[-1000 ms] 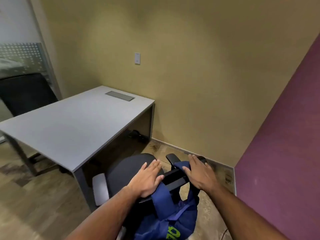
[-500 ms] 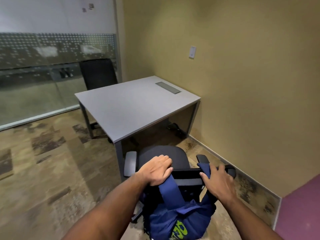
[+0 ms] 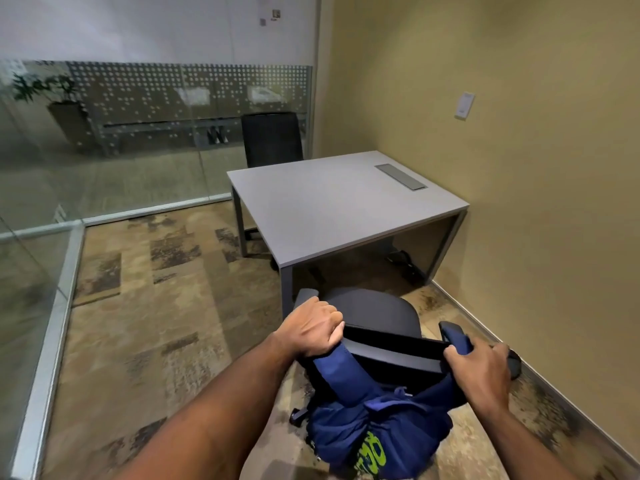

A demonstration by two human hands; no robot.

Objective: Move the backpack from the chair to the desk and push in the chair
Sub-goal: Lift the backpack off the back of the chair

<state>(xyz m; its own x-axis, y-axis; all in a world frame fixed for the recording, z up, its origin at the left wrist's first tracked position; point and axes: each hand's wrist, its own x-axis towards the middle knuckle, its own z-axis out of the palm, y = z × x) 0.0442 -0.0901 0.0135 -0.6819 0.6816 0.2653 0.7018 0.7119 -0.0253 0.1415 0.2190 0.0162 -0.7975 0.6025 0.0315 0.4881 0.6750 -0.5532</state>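
Standing beyond both hands, bare on top: grey desk [image 3: 332,209], its far edge carrying a closed cable hatch [image 3: 400,176]. Tucked behind the desk, well away from the hands: a second dark chair [image 3: 272,138], backed by a dotted glass partition [image 3: 104,133].

Sitting directly under the hands, not yet pushed in: black office chair [image 3: 372,311], seat turned toward the desk opening.

Hanging just below the hands, down the rear of the chair's backrest [image 3: 391,351]: blue backpack [image 3: 377,438], both straps looped over the top rail.

Clenching around the near-side strap at the backrest's corner: left hand [image 3: 310,329]. Gripping the other blue strap at the opposite corner, fingers wrapped over it: right hand [image 3: 479,370].

Likely risks, judging from this hold: straps snagging on the backrest corners or the armrest [image 3: 512,362] beside the right hand while being lifted, dragging the wheeled chair along or tipping it back; uneven lifting by one strap, swinging the bag into the chair's base.

Showing on the bag's lower panel, nearest the camera: bright green lettering [image 3: 372,457], too folded and partial for reading. No other legible writing; small notes high on the partition, too tiny for making out.
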